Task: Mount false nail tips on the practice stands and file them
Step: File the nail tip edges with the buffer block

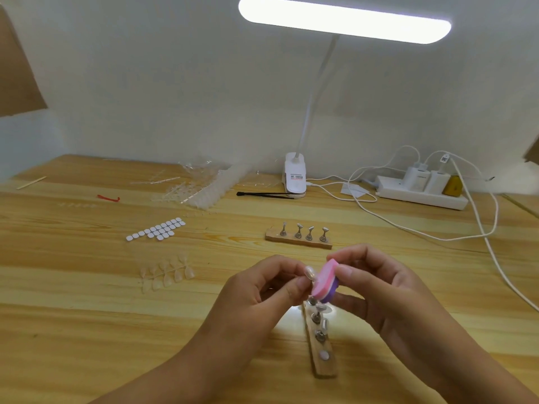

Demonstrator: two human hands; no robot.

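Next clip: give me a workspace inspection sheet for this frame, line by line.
Surface: light wooden tabletop, with lamp glare under the hands.
Job's things: pink-and-purple buffer block next to a clear false nail tip; near wooden strip of metal stands; far wooden strip with four metal stands; sheet of white adhesive dots; clear sprue of nail tips.
Clutter: heap of clear plastic tips, red strip, thin wooden stick, black tool.
Hands: left hand pinches the tip; right hand grips the block.
Cables: white cables loop from a white power strip.
Surroundings: white clip lamp, white wall, brown cardboard.
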